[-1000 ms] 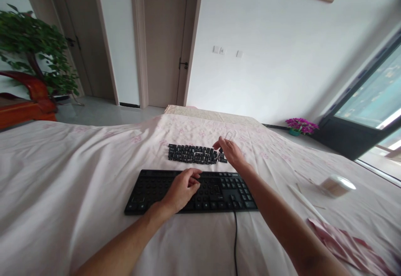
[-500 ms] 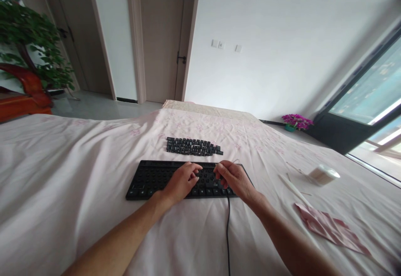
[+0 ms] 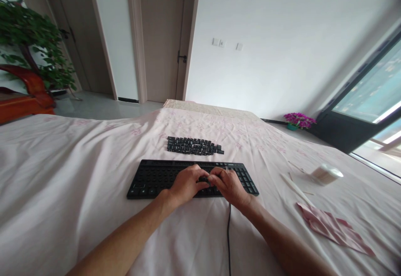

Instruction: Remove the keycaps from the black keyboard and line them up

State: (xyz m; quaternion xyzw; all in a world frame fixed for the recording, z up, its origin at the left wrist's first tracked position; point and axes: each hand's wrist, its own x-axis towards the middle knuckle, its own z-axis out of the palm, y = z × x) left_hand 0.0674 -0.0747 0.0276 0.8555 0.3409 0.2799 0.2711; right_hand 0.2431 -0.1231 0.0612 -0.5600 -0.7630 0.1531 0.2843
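A black keyboard [image 3: 153, 180] lies on the pink sheet, many of its keycaps off in the left and middle part. Over its right-middle part, my left hand [image 3: 189, 182] is closed, thumb and fingers pinched low above the keys. Whatever sits in that pinch is hidden. My right hand [image 3: 230, 186] is closed too, its fingertips meeting those of the left. A thin wire-like tool [image 3: 227, 169] sticks up from its fingers, mostly covered. Behind the keyboard, loose black keycaps [image 3: 194, 146] stand in rows.
On the right lie a clear round tub of cotton swabs [image 3: 327, 174], a few loose swabs [image 3: 308, 193] and a folded pink cloth [image 3: 335, 228]. The keyboard cable [image 3: 229, 234] runs toward me. The patterned sheet [image 3: 94, 155] is wrinkled.
My hands have come together; the right moved left and down until its fingertips reached the left hand's. The wire-like tool now shows upright above the right fingers.
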